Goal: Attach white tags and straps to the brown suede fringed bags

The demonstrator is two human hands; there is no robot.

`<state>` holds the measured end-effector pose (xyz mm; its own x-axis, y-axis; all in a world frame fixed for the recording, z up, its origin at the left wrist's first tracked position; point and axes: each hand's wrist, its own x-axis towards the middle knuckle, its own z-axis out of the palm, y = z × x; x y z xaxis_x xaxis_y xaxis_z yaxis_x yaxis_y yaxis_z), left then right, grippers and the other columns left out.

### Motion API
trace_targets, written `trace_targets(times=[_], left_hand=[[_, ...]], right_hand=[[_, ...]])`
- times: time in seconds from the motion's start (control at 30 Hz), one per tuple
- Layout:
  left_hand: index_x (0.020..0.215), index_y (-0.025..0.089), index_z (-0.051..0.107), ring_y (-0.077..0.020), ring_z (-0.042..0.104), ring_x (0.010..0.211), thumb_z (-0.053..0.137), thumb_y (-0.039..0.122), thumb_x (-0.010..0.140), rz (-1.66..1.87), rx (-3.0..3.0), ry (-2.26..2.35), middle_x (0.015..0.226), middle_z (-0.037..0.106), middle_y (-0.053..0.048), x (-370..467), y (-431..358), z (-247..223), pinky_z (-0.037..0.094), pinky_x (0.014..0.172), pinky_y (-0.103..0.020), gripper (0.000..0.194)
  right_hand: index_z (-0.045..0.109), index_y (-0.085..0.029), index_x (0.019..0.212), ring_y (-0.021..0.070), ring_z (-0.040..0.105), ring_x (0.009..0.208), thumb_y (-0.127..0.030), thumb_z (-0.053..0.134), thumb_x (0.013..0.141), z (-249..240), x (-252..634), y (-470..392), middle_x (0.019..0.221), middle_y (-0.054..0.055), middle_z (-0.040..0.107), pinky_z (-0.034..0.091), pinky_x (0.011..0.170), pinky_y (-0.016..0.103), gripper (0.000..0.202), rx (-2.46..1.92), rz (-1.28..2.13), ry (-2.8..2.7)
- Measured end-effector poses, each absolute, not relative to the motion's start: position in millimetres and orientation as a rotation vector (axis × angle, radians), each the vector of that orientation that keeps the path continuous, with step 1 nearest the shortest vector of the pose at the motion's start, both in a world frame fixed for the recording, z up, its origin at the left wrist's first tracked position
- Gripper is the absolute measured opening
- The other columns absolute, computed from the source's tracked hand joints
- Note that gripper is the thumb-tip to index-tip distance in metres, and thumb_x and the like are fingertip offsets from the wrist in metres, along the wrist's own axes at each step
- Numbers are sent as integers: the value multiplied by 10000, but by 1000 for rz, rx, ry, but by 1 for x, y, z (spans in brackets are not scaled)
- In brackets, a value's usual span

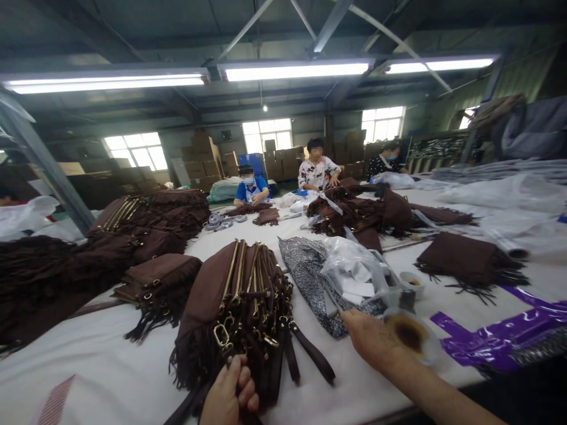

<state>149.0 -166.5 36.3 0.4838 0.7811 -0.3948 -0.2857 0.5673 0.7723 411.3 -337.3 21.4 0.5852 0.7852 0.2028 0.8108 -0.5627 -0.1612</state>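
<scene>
Low in the middle, my left hand (230, 386) is closed around a dark brown strap just under a gold clasp (221, 333). The strap belongs to a row of brown fringed bags (204, 298) with gold zippers, packed upright side by side. To the right, my right hand (365, 336) has its fingers drawn together at the edge of a grey woven cloth (301, 260). A flat grey piece (330, 302) lies at its fingertips; I cannot tell whether it is held. Beyond that hand sits a clear plastic bag (349, 262) with white pieces in it.
A bowl of brown liquid (406, 332) stands beside my right wrist, a small cup (411, 283) behind it. Purple wrap (496, 336) lies at right. Brown bags pile up at left (168, 215) and across the table (372, 212). Several people work opposite.
</scene>
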Motion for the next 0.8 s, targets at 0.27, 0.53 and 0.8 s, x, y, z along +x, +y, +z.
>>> trace_targets(times=[0.27,0.53,0.8], left_hand=[[854,175,577,-32,314,417,797,416,692,711,690,835,584,368,97,153,-165,38,295,391,-174,364],[860,172,588,-36,320,427,741,335,749,720,658,877,605,376,84,157,-173,55,292,393,-169,251],[853,177,574,-36,318,426,801,379,682,719,681,872,595,380,91,154,-167,43,317,398,-181,348]], right_hand=[[676,-189,1049,415,391,1296,-383,556,885,32,419,-412,1413,178,508,340,988,548,281,-2659,-687,-1173],[734,-209,888,444,295,1372,-492,536,868,-11,458,-448,1481,135,448,272,1005,646,346,-2809,-428,-1219],[652,-195,737,247,586,898,-303,507,937,26,427,-384,884,96,671,411,860,388,269,-2414,-499,-1378]])
